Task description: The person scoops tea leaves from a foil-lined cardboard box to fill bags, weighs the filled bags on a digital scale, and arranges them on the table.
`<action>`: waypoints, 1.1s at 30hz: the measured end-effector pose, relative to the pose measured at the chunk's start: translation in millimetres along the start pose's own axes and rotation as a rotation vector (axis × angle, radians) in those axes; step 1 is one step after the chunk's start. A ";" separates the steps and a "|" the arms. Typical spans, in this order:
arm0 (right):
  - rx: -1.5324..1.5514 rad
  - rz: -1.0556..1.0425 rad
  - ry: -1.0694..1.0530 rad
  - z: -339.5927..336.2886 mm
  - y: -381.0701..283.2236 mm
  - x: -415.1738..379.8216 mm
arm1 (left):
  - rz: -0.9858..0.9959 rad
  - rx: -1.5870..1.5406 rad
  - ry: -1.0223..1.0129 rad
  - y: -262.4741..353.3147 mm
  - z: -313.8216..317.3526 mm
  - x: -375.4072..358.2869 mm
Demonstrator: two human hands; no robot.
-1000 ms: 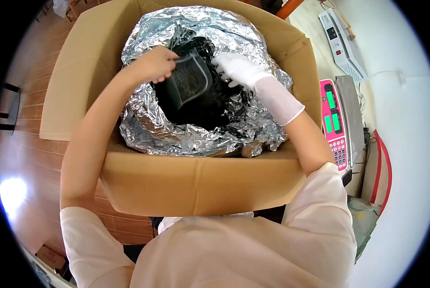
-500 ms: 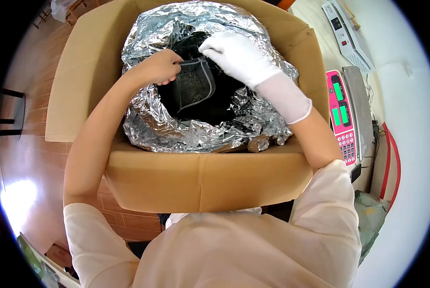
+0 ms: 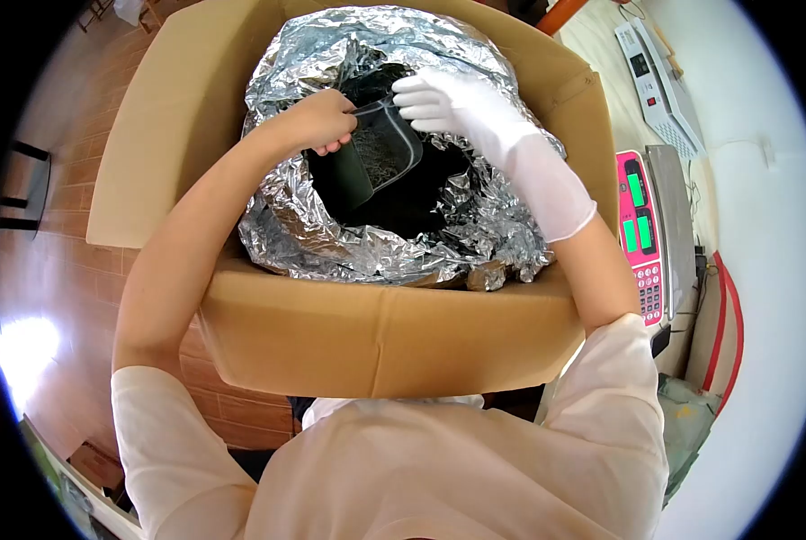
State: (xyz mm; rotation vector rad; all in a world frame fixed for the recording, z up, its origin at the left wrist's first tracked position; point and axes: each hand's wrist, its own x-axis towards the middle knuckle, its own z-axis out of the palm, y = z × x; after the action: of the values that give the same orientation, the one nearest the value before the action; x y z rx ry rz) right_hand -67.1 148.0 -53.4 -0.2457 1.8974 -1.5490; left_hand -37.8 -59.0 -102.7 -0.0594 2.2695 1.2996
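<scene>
My bare left hand [image 3: 324, 121] is closed on the upper left edge of a dark rectangular container [image 3: 358, 168]. The container is tilted, with dark, fine, loose material [image 3: 382, 155] inside it. My right hand [image 3: 439, 103], in a white glove, has its fingers stretched out, with the fingertips right at the container's upper right rim. Both hands are over the dark opening of a crumpled silver foil liner [image 3: 286, 220]. Around the foil stands a large open cardboard box [image 3: 385, 337]. What lies deeper in the opening is too dark to make out.
A pink scale [image 3: 639, 234] with green displays stands to the right of the box. Behind it is a white device [image 3: 659, 85] with a red switch. Red tubing [image 3: 725, 310] runs down the right wall. Brown tiled floor [image 3: 70, 297] shows at left.
The container has turned, so more of its dark green left side shows. My right hand's fingers have gone from pinched at the rim to stretched out beside it.
</scene>
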 end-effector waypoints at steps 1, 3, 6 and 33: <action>0.000 -0.053 -0.004 -0.6 -6.7 -3.9 | -0.002 -0.006 0.004 0.3 0.7 -0.9; -0.005 -0.041 -0.020 4.3 -16.8 -12.3 | -0.017 -0.037 0.022 3.3 1.5 -1.4; -0.428 -0.243 0.189 8.1 -12.5 -10.8 | -0.002 -0.075 0.031 1.7 1.3 -0.6; -0.492 0.123 0.175 2.8 -5.0 -30.3 | 0.014 -0.159 0.047 12.7 -3.8 -7.8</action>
State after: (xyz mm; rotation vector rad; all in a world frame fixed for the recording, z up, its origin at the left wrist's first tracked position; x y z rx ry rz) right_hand -43.7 160.5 -37.7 -0.2065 2.3678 -1.0316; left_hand -36.2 -57.0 -87.5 -0.1319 2.2048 1.4982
